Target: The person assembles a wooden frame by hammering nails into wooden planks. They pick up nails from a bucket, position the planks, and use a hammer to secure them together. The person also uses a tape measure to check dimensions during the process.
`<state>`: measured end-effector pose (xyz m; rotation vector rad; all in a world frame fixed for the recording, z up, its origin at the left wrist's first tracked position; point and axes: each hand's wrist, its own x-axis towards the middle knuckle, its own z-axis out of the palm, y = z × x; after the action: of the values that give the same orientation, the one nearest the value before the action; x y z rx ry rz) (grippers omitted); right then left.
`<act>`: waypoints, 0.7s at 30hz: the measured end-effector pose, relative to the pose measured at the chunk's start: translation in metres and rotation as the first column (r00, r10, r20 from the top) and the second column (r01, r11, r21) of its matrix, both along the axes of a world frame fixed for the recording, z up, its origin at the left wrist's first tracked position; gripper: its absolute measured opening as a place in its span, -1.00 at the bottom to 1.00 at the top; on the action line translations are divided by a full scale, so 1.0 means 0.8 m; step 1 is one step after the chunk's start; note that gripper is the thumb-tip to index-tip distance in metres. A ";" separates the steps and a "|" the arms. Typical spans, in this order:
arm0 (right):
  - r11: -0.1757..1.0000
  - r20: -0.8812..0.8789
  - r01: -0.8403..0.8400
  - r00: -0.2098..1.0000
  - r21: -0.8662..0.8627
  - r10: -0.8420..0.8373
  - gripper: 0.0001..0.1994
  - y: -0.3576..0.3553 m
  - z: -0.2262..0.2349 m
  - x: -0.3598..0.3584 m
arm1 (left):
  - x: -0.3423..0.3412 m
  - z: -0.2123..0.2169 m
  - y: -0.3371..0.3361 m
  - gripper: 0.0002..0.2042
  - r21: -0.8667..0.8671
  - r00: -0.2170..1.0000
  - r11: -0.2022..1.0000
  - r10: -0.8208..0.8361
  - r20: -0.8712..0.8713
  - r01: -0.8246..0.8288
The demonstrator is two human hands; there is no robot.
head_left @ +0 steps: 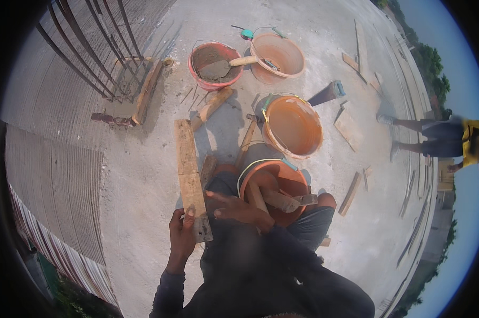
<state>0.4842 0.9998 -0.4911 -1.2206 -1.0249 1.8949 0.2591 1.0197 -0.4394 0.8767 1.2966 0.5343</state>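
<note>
A long wooden plank (189, 167) stretches away from me in front of my lap, its near end close to my body. Near that end my left hand (181, 233) is closed on its left edge, the thumb lying over the top. To the plank's right is my right hand (240, 210), fingers stretched out toward it and holding nothing that I can see. Whether its fingertips touch the wood I cannot tell. Just beside the right hand stands an orange bucket (268, 167) with wood offcuts (282, 201) in it.
Ahead are a bucket of turbid water (291, 126), a red bucket of mortar (215, 68) with a trowel, and a pale orange bucket (286, 45). A hammer (245, 142) lies near the plank. Rebar (85, 47) rises at left; another person (443, 139) stands at right.
</note>
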 end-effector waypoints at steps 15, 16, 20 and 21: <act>0.727 0.701 0.290 0.205 0.623 -0.683 -0.21 0.439 -0.068 0.408 | 0.021 -0.012 0.037 -0.54 -0.012 0.985 0.991 0.133 -0.113 -0.135; 0.731 0.706 0.231 0.194 0.642 -0.681 -0.21 0.450 -0.073 0.415 | 0.023 -0.014 0.037 -0.55 0.000 0.983 0.989 0.148 -0.105 -0.149; 0.802 0.762 0.194 0.251 0.564 -0.597 -0.13 0.466 -0.093 0.421 | 0.023 -0.033 0.032 -0.56 -0.005 0.975 0.977 0.211 -0.066 -0.212; 0.805 0.781 0.123 0.193 0.581 -0.593 -0.13 0.468 -0.098 0.420 | 0.021 -0.042 0.033 -0.59 -0.021 0.971 0.977 0.206 -0.118 -0.210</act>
<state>0.8204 1.3739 -0.5695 -2.1486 -1.3857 0.2916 0.2755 1.0457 -0.4729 0.7564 1.5090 0.6317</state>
